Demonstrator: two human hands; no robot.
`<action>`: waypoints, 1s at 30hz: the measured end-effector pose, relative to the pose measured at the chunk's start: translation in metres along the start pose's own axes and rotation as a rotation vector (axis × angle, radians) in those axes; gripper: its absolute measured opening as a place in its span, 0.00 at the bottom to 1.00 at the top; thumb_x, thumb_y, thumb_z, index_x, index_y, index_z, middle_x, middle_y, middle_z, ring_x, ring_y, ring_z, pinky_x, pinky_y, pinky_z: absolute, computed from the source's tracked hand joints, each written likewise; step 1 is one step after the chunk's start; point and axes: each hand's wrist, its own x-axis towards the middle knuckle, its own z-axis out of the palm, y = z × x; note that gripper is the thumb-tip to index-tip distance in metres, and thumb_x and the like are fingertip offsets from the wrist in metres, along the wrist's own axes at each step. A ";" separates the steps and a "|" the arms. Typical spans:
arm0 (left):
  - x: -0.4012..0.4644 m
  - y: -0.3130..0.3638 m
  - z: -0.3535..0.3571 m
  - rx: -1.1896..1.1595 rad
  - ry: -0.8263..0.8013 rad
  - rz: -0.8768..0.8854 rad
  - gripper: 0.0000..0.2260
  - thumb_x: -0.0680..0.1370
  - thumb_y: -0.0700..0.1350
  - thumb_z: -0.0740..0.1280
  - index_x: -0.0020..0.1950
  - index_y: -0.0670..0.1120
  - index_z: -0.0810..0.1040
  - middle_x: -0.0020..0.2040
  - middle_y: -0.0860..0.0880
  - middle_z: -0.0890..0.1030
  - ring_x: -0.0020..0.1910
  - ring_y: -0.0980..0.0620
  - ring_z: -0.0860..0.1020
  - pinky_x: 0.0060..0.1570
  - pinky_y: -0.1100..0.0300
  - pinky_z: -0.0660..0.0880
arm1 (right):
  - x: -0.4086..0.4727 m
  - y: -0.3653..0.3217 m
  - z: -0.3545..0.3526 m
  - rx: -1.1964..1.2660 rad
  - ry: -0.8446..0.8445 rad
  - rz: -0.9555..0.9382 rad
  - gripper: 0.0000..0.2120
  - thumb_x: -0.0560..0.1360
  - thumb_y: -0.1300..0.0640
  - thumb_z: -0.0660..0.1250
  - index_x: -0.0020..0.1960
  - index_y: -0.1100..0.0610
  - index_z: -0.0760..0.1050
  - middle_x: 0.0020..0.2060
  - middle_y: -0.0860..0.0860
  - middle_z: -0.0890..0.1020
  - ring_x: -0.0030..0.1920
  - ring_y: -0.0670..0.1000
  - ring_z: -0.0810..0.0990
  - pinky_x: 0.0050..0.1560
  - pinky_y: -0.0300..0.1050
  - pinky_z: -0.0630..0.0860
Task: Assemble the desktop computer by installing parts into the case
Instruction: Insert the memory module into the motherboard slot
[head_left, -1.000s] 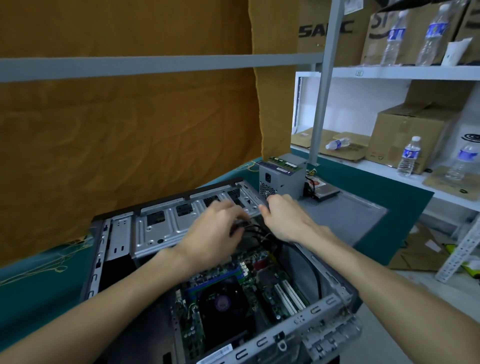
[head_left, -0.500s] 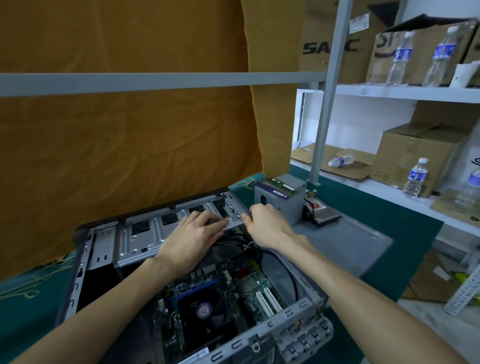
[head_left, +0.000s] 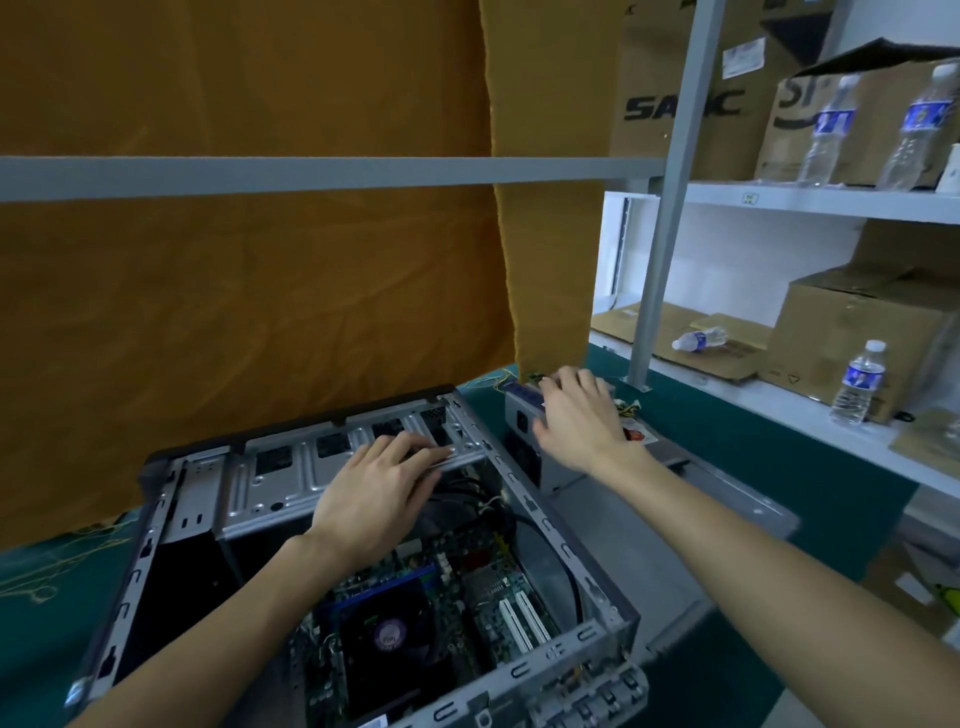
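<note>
An open grey computer case lies on its side on the green mat, its motherboard and black CPU fan exposed. My left hand rests with straight fingers on the silver drive cage at the case's far end, above black cables. My right hand is outside the case, fingers spread over the top of the grey power supply that stands just beyond the case's right wall. RAM sticks lying on top of the power supply are mostly hidden by that hand.
The case's grey side panel lies flat to the right. A hard drive sits behind the power supply. An orange curtain hangs behind. White shelves at right hold cardboard boxes and water bottles. A grey upright post stands nearby.
My right hand has left the drive cage edge and moved right and away, onto the power supply. My left hand stays on the drive cage. The camera view has tilted up slightly.
</note>
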 end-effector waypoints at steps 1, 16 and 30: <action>-0.001 0.000 0.000 0.004 0.005 0.006 0.19 0.86 0.55 0.54 0.74 0.55 0.72 0.66 0.56 0.74 0.64 0.52 0.73 0.63 0.55 0.72 | 0.003 0.000 0.002 -0.051 -0.061 -0.007 0.20 0.82 0.48 0.62 0.67 0.59 0.75 0.67 0.59 0.74 0.67 0.62 0.70 0.68 0.56 0.66; -0.004 -0.006 -0.010 -0.217 -0.024 -0.081 0.14 0.85 0.52 0.61 0.69 0.54 0.78 0.65 0.57 0.77 0.62 0.56 0.73 0.63 0.59 0.71 | -0.011 -0.021 -0.010 0.614 0.230 0.146 0.10 0.82 0.55 0.66 0.57 0.55 0.85 0.44 0.50 0.79 0.43 0.51 0.75 0.41 0.43 0.69; 0.007 -0.005 -0.057 -1.298 0.493 -0.567 0.09 0.82 0.48 0.67 0.53 0.46 0.84 0.39 0.53 0.85 0.37 0.58 0.81 0.40 0.66 0.78 | -0.041 -0.107 -0.054 1.544 -0.272 0.081 0.07 0.76 0.58 0.76 0.53 0.58 0.84 0.45 0.52 0.88 0.44 0.46 0.85 0.44 0.38 0.80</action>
